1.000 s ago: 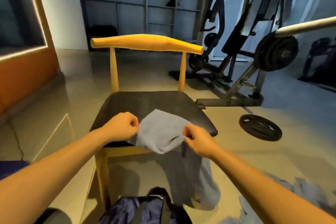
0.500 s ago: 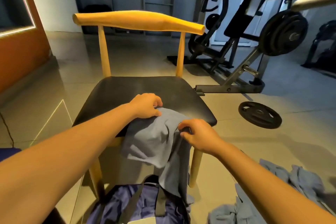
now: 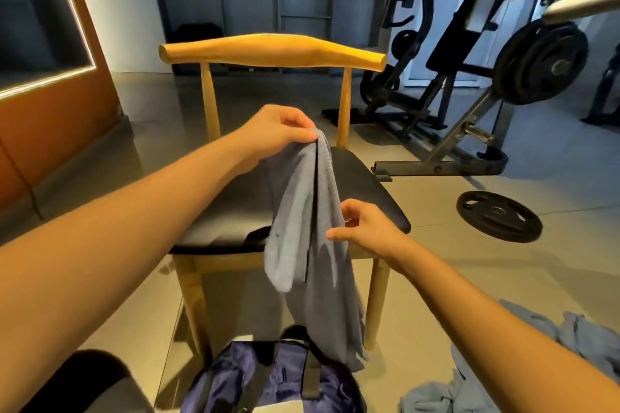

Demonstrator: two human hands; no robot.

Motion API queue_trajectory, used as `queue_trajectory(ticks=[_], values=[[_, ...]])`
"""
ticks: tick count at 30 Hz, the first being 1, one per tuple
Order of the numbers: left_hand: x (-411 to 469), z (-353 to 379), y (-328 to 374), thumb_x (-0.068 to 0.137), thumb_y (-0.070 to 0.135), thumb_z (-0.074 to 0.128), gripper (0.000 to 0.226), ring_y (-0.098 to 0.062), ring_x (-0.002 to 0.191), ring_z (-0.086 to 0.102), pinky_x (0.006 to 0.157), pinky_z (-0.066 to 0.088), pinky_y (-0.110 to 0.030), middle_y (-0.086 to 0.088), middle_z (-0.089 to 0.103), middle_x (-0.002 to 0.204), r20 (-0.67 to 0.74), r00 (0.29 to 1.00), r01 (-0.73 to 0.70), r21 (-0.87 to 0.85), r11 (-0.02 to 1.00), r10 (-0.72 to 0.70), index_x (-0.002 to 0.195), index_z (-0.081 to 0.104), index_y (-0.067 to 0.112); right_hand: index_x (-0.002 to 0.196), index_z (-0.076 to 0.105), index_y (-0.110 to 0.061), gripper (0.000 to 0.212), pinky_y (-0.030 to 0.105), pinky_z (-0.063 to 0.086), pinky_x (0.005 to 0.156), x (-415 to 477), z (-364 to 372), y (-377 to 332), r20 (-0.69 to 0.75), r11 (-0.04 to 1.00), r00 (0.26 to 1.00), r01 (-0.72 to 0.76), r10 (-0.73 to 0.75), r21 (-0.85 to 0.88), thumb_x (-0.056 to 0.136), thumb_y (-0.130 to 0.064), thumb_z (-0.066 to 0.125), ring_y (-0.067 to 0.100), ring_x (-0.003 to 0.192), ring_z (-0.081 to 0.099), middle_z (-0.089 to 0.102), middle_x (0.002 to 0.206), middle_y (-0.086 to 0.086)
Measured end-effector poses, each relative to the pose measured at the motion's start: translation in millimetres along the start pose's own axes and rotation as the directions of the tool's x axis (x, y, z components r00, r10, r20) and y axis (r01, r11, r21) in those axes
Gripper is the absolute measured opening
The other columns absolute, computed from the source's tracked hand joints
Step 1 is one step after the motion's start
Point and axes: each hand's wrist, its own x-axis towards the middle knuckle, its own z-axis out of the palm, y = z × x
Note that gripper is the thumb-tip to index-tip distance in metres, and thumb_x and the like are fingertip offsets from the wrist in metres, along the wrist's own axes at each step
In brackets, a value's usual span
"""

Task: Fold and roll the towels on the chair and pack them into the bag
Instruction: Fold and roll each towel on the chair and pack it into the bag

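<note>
Hanging in long folds from the left hand (image 3: pixel 278 131), which pinches its top end above the chair (image 3: pixel 272 52) seat, the grey towel (image 3: pixel 295 194) reaches down to the blue bag (image 3: pixel 235 375). The right hand (image 3: pixel 367 228), fingers loosely spread, touches the towel's edge. The bag's contents cannot be made out. More towels (image 3: pixel 577 342) lie crumpled on the glossy floor (image 3: pixel 503 278), near a weight plate (image 3: pixel 498 220).

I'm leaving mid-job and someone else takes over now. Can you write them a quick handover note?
Left hand pinches the grey towel at its top, lifted over the chair; it hangs unfolded toward the bag on the floor.
Right hand open beside the towel's edge, contact unclear.
More towels lie crumpled on the floor, right.
Done: no rolled towel visible. Left: fold, roll, pack.
</note>
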Motion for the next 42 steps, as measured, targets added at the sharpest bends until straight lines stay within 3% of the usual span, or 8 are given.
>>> queue_trajectory(ticks=[9, 14, 19, 28, 33, 35, 40, 42], values=[[-17, -47, 29, 0.096, 0.023, 0.069, 0.010, -0.015, 0.096, 0.065, 0.071, 0.051, -0.034, 0.002, 0.072, 0.095, -0.187, 0.969, 0.121, -0.209, 0.970, -0.161, 0.099, 0.077, 0.019, 0.109, 0.073, -0.006, 0.027, 0.032, 0.056, 0.085, -20, 0, -21, 0.120, 0.970, 0.988, 0.063, -0.093, 0.236, 0.083, -0.014, 0.076, 0.022, 0.100, 0.070, 0.074, 0.110, 0.012], [-33, -74, 25, 0.097, 0.010, 0.064, 0.013, -0.011, 0.082, 0.062, 0.052, 0.047, -0.020, 0.000, 0.068, 0.089, -0.370, 0.857, 0.269, -0.276, 0.923, -0.360, 0.105, 0.075, 0.012, 0.094, 0.065, -0.006, 0.038, 0.051, 0.053, 0.099, -27, -21, -43, 0.198, 0.947, 0.980, -0.068, 0.005, 0.315, 0.085, -0.042, 0.073, 0.024, 0.088, 0.067, 0.070, 0.088, 0.008], [-46, -91, 31, 0.094, 0.012, 0.066, 0.021, -0.016, 0.085, 0.064, 0.059, 0.047, -0.028, -0.008, 0.072, 0.105, -0.420, 0.789, 0.294, -0.382, 0.876, -0.448, 0.113, 0.073, 0.010, 0.124, 0.071, -0.017, 0.049, 0.049, 0.049, 0.106, -34, -48, -54, 0.234, 0.944, 0.953, -0.244, 0.192, 0.221, 0.092, -0.053, 0.064, 0.031, 0.115, 0.067, 0.072, 0.123, 0.011], [-30, -107, 3, 0.092, 0.006, 0.065, 0.006, -0.017, 0.076, 0.060, 0.063, 0.049, -0.026, -0.003, 0.062, 0.080, -0.533, 0.666, 0.272, -0.479, 0.835, -0.522, 0.096, 0.068, 0.005, 0.122, 0.070, -0.006, 0.039, 0.042, 0.057, 0.094, -27, -82, -62, 0.465, 0.898, 0.769, -0.356, 0.438, -0.257, 0.088, -0.023, 0.076, 0.030, 0.111, 0.070, 0.073, 0.119, 0.013], [-6, -131, -19, 0.087, 0.003, 0.068, 0.046, -0.024, 0.102, 0.066, 0.086, 0.058, -0.036, -0.013, 0.066, 0.122, -0.576, 0.551, 0.209, -0.605, 0.768, -0.604, 0.129, 0.054, -0.007, 0.111, 0.072, -0.007, 0.045, 0.042, 0.058, 0.092, -4, -107, -86, 0.214, 0.936, 0.912, -0.328, 0.350, -0.128, 0.073, -0.028, 0.084, 0.030, 0.104, 0.072, 0.076, 0.110, 0.012], [10, -136, -26, 0.087, 0.009, 0.066, 0.049, -0.027, 0.110, 0.068, 0.079, 0.059, -0.035, -0.013, 0.066, 0.130, -0.588, 0.557, 0.164, -0.614, 0.772, -0.586, 0.134, 0.056, -0.001, 0.110, 0.073, -0.007, 0.044, 0.045, 0.057, 0.095, 13, -114, -107, 0.026, 0.973, 0.973, -0.230, 0.230, 0.001, 0.074, -0.029, 0.086, 0.031, 0.104, 0.071, 0.075, 0.111, 0.014], [12, -121, 12, 0.093, 0.000, 0.062, 0.020, -0.020, 0.094, 0.065, 0.072, 0.055, -0.023, 0.000, 0.064, 0.094, -0.744, 0.570, -0.063, -0.463, 0.884, -0.348, 0.108, 0.063, 0.015, 0.110, 0.073, -0.014, 0.032, 0.045, 0.056, 0.096, 62, -123, -172, -0.342, 0.972, 0.939, 0.118, -0.043, 0.203, 0.084, -0.030, 0.081, 0.026, 0.109, 0.067, 0.072, 0.114, 0.008], [5, -107, 13, 0.090, -0.003, 0.064, 0.026, -0.016, 0.090, 0.065, 0.080, 0.056, -0.023, 0.000, 0.065, 0.095, -0.733, 0.642, -0.102, -0.373, 0.922, -0.226, 0.108, 0.062, 0.016, 0.104, 0.070, -0.004, 0.028, 0.037, 0.058, 0.081, 70, -108, -184, -0.398, 0.980, 0.906, 0.187, -0.144, 0.072, 0.085, -0.024, 0.075, 0.024, 0.092, 0.066, 0.070, 0.099, 0.011]])
